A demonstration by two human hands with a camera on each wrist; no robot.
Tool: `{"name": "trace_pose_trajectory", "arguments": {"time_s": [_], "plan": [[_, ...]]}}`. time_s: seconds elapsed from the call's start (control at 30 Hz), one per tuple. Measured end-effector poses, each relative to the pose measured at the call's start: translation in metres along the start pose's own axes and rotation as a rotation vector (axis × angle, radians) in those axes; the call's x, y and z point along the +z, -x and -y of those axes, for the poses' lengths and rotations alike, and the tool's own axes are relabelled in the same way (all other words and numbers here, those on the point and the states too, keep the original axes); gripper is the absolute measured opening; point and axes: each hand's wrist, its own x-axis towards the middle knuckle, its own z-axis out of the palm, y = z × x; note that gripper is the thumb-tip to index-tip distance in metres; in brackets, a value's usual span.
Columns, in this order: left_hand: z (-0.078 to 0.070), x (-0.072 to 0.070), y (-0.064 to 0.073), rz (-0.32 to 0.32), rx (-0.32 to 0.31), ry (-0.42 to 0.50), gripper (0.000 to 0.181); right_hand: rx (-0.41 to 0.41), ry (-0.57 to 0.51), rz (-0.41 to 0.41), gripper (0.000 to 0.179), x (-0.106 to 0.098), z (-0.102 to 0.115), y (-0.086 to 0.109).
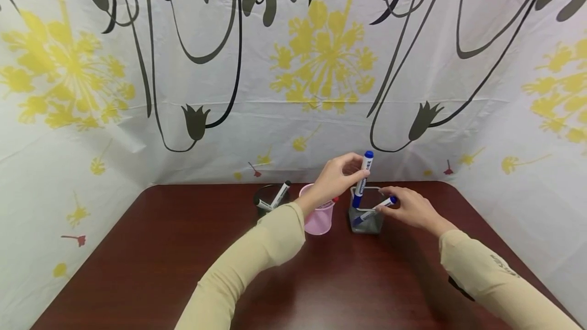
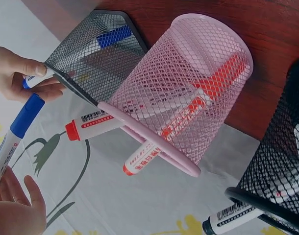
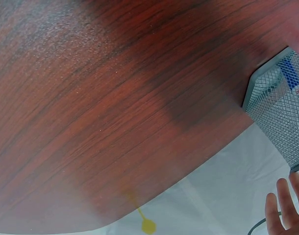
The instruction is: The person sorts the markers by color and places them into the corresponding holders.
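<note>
My left hand (image 1: 338,177) pinches a white marker with blue ends (image 1: 364,180) and holds it nearly upright, its lower end at the mouth of a square grey mesh pen holder (image 1: 372,224). In the left wrist view this marker (image 2: 12,134) is beside the left fingers (image 2: 34,196). My right hand (image 1: 412,208) grips the holder's right rim, thumb toward the front and fingers behind. Another blue marker (image 1: 373,211) leans inside, its upper end beside the right thumb. In the right wrist view the fingertips (image 3: 283,196) reach the holder's rim.
Left of the square holder stands a round pink mesh cup (image 1: 318,223) with red markers (image 2: 93,125). Farther left is a black mesh cup (image 1: 261,202) holding black-capped markers (image 1: 281,195). All stand on a dark red-brown table (image 1: 192,248) before a patterned cloth backdrop (image 1: 257,131).
</note>
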Motion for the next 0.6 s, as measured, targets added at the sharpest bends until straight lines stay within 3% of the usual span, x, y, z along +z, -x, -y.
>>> {"name": "trace_pose_trajectory", "arguments": {"time_s": [0.6], "plan": [[0.007, 0.009, -0.013, -0.025, -0.01, -0.01, 0.019, 0.01, -0.004, 0.0, 0.053, 0.001, -0.001, 0.0]]}}
